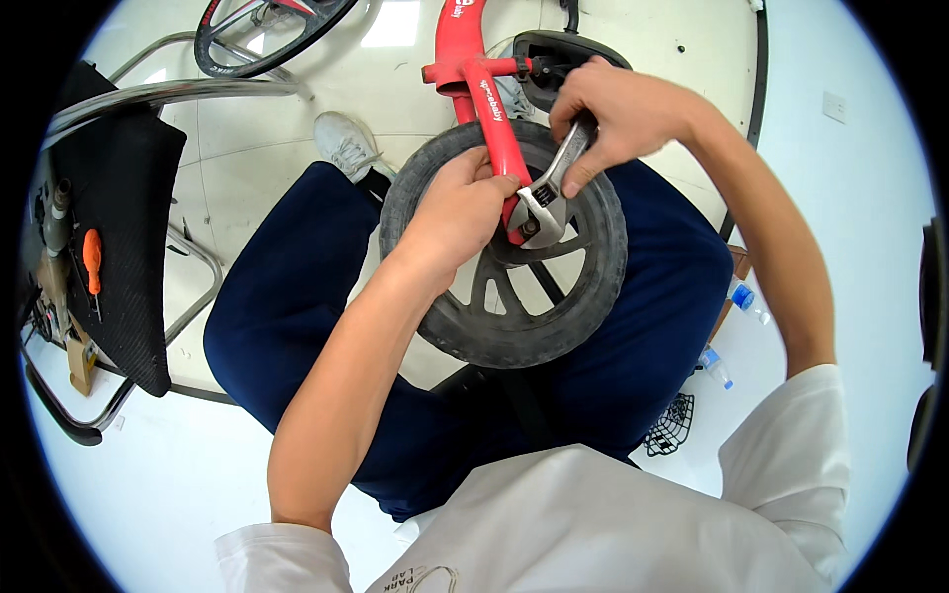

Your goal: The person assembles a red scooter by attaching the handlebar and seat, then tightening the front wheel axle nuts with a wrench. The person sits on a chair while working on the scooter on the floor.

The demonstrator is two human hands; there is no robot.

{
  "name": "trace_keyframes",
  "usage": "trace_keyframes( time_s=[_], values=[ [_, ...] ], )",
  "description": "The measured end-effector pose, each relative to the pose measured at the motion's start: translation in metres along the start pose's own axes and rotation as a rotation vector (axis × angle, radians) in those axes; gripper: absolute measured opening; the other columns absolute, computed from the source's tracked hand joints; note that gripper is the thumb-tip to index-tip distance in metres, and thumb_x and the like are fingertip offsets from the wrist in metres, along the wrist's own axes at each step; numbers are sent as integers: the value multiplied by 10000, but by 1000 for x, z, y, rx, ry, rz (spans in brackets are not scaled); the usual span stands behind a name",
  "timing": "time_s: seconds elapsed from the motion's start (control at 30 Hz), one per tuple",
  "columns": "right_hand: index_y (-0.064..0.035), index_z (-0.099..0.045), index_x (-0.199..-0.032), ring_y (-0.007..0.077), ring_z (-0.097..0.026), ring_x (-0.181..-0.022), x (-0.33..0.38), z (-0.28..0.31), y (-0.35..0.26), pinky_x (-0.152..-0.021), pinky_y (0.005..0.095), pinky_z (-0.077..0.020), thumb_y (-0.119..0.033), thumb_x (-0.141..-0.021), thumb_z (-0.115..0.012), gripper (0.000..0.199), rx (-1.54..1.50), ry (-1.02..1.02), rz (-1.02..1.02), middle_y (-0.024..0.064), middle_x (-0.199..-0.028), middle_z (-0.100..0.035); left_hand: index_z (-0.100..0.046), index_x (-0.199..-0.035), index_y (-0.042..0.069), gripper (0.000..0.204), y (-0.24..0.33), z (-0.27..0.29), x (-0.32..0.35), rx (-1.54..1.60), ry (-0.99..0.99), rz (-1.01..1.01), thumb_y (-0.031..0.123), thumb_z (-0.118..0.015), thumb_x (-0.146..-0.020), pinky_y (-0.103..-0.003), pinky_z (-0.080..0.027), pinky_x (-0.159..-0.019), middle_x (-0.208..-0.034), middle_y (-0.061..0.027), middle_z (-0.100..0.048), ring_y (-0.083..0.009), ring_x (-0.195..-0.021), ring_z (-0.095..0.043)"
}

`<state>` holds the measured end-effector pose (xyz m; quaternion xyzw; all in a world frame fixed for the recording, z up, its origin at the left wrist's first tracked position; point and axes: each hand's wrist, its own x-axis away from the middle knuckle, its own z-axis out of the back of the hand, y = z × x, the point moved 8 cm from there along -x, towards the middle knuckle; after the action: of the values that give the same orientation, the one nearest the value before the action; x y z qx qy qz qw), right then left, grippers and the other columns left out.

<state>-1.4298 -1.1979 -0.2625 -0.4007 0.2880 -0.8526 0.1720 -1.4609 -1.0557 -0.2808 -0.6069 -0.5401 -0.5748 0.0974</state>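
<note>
A small black wheel (514, 331) with grey spokes rests on my lap, mounted in a red bike fork (491, 109). My left hand (457, 212) grips the red fork leg and the wheel near the hub. My right hand (613, 114) is closed on the handle of a silver adjustable wrench (547, 198). The wrench's jaw sits on the axle nut at the hub. I am seated, with dark blue trousers under the wheel.
A black seat (554, 54) lies beyond the wheel. Another wheel (262, 35) and chrome tubing (178, 91) are at the upper left. A black mat (124, 217) with an orange-handled tool (92, 257) is at the left. Plastic bottles (743, 296) lie at the right.
</note>
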Motion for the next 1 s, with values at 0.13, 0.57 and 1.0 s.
trace_keyframes(
  time_s=[0.13,0.57,1.0],
  values=[
    [-5,-594,-706,192,-489,-539,35,-20,9,-547,313,-404,-425,-557,-897,538,-179,150,-113,45,-582,-525,-502,-1307,11,408,5,-2,1,47,-17,-38,201,-530,-947,-375,-412,-946,-1124,-48,-612,-143,-1043,-560],
    [-45,-584,-587,337,-496,-498,70,-20,-5,-548,376,-416,-292,-778,-727,343,190,733,-308,124,-495,-509,-458,-1366,1,460,13,-8,11,107,-70,-61,208,-521,-960,-472,-445,-912,-1213,-96,-592,-175,-1094,-557],
    [10,-637,-701,64,-380,-586,80,-30,-1,-531,295,-333,-333,-908,-661,402,-691,722,-604,-29,-577,-443,-535,-1231,-53,330,15,-1,0,127,-66,-141,130,-536,-957,-344,-494,-845,-1083,-98,-633,-154,-934,-630]
  ],
)
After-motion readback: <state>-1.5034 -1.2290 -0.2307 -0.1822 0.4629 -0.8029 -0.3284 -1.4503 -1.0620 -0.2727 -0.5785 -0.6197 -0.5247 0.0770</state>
